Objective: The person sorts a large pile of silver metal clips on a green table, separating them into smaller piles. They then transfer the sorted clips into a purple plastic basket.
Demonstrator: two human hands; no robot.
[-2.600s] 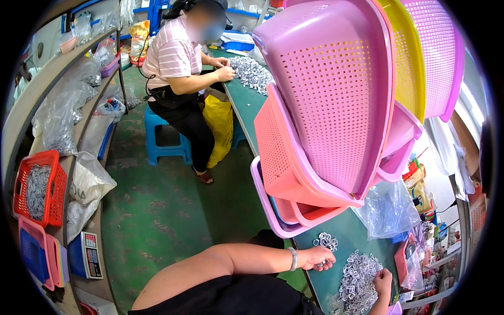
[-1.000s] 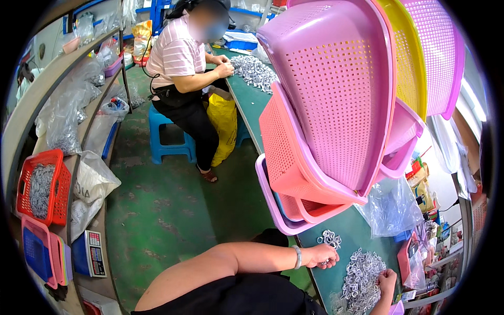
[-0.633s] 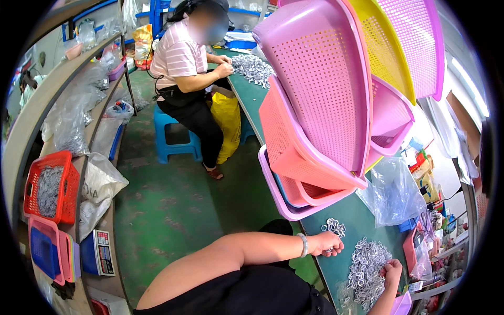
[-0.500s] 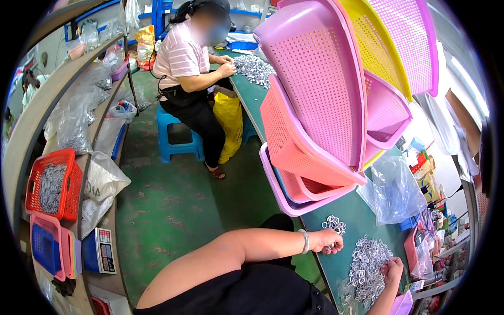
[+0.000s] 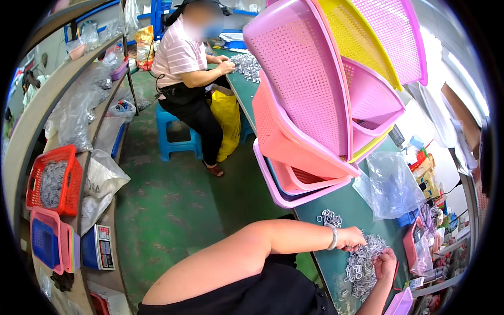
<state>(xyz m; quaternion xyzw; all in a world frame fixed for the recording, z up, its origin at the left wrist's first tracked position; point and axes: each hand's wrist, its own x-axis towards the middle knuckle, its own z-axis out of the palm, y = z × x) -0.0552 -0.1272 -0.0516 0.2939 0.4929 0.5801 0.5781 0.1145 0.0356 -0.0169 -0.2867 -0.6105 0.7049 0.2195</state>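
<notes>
Sorting metal rings point(image 5: 362, 260) at desk point(image 5: 357, 207) near edge; left hand point(image 5: 353, 239) pinching some, right hand point(image 5: 386, 262) fingers curled in pile, grip unclear; next, separate few.

Left hand point(image 5: 353, 239) and right hand point(image 5: 386, 262) both pick at a heap of small metal rings point(image 5: 362, 262) on the green tabletop point(image 5: 357, 207), beside stacked pink baskets point(image 5: 304, 105).

Pile of small silvery metal rings point(image 5: 362, 262) lies loose on the green table point(image 5: 341, 210), near its front edge. Rings overlap in a flat, irregular heap. Smaller cluster of the same rings point(image 5: 328, 217) sits apart, just behind it.
</notes>
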